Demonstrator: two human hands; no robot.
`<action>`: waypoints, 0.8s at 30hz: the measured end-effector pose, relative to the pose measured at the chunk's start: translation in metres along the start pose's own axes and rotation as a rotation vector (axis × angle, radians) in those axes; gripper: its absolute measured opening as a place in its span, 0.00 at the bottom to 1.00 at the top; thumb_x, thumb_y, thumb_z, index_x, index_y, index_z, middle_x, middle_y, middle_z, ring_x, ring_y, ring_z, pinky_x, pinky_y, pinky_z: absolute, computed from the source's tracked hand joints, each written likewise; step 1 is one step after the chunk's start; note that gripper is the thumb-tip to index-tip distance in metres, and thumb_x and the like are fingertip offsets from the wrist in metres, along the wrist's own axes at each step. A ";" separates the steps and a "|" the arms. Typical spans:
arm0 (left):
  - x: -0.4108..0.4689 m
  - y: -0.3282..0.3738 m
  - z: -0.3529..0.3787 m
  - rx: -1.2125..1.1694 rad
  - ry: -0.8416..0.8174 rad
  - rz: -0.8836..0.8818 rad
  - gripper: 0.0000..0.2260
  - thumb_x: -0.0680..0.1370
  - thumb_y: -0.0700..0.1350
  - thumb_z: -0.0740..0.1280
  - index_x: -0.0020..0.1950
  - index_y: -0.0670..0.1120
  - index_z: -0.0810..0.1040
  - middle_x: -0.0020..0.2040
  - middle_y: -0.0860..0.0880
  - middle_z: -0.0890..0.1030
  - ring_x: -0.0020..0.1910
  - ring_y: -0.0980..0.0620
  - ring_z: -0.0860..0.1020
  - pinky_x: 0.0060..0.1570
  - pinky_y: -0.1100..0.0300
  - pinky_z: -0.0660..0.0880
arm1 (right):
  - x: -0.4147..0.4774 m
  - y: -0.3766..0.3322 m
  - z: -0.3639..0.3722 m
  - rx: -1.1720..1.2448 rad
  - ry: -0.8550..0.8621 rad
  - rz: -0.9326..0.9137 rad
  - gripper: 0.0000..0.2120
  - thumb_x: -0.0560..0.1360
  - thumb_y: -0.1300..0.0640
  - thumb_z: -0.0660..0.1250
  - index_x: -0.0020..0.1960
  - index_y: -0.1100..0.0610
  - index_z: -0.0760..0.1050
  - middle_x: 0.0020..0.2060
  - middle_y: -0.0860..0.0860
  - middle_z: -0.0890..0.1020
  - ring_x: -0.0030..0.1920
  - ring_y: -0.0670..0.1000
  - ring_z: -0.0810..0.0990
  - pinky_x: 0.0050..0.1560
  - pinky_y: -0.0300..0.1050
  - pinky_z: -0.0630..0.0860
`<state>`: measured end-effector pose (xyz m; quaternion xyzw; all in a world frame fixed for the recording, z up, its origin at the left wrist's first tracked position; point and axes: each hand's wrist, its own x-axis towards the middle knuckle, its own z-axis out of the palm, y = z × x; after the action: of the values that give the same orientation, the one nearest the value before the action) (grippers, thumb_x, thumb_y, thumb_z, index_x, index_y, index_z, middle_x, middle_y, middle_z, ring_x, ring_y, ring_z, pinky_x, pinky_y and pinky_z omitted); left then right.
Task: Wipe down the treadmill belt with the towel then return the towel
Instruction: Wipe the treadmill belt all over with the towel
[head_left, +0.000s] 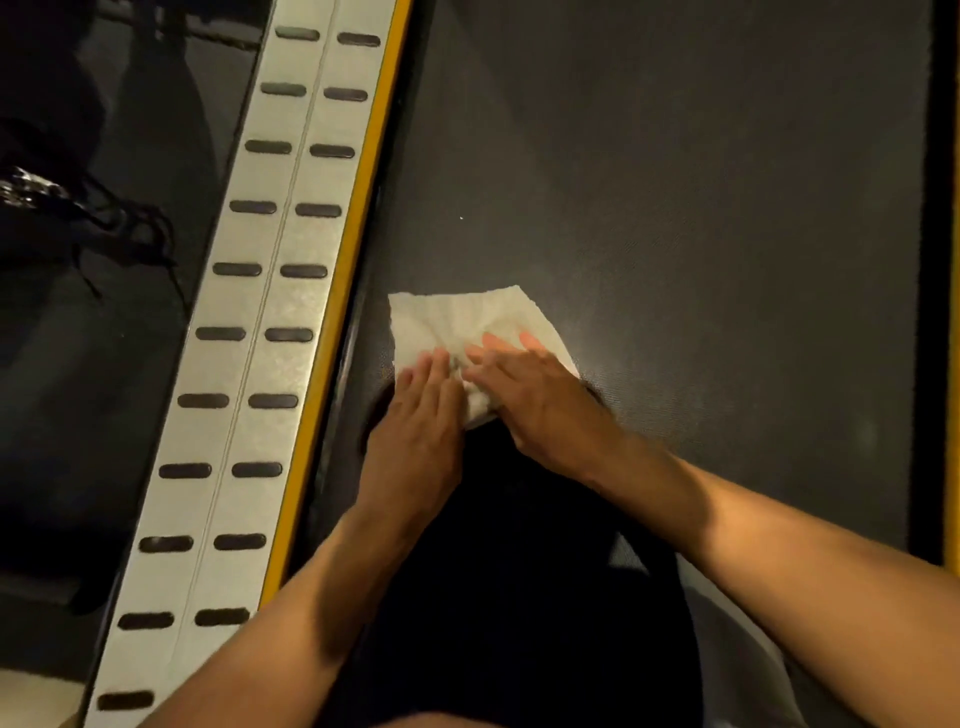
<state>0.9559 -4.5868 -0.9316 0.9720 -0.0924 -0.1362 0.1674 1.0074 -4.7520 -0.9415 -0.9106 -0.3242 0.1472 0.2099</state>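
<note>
— Bare forearms reach in from the bottom edge, one from each side, with a black shape between them that is too dark to make out. What fills the view beyond them?
— Mostly the treadmill belt (675, 182), dark grey, matte and finely woven. Along its left side runs a brushed silver side rail (244, 364) with two rows of dark oval pads, edged by a yellow stripe (358, 218).
— And left of the rail?
— Glossy black floor and a dim tangle of dark cords (119, 223).
— Where is the towel?
— The towel (457, 317) is white, crinkled paper, roughly square, lying on the belt just beside the yellow stripe. The left hand (415, 415) and right hand (540, 395) press flat on its near half, fingers straight, side by side, hiding its near corner.
</note>
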 end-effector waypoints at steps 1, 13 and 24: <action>-0.002 0.004 0.000 0.052 -0.035 0.069 0.21 0.72 0.40 0.66 0.63 0.37 0.73 0.66 0.36 0.74 0.68 0.38 0.69 0.65 0.45 0.66 | -0.012 0.002 0.000 -0.012 -0.020 -0.019 0.26 0.69 0.67 0.64 0.67 0.57 0.71 0.67 0.54 0.74 0.70 0.57 0.69 0.72 0.54 0.59; 0.046 0.014 -0.015 0.185 -0.082 0.045 0.16 0.78 0.41 0.62 0.65 0.44 0.69 0.65 0.42 0.70 0.60 0.42 0.72 0.48 0.47 0.76 | -0.001 -0.001 -0.033 0.069 -0.189 0.426 0.23 0.82 0.57 0.51 0.76 0.49 0.56 0.77 0.47 0.53 0.77 0.51 0.47 0.74 0.49 0.45; 0.031 0.030 0.004 0.171 0.161 -0.022 0.12 0.76 0.36 0.60 0.59 0.41 0.73 0.56 0.43 0.75 0.54 0.43 0.75 0.38 0.52 0.76 | -0.009 0.016 -0.023 -0.161 -0.134 0.225 0.25 0.80 0.64 0.54 0.75 0.49 0.58 0.77 0.46 0.55 0.77 0.51 0.51 0.74 0.48 0.46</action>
<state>0.9806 -4.6225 -0.9320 0.9915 -0.0794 -0.0513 0.0892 1.0180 -4.7757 -0.9281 -0.9432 -0.2440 0.2037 0.0964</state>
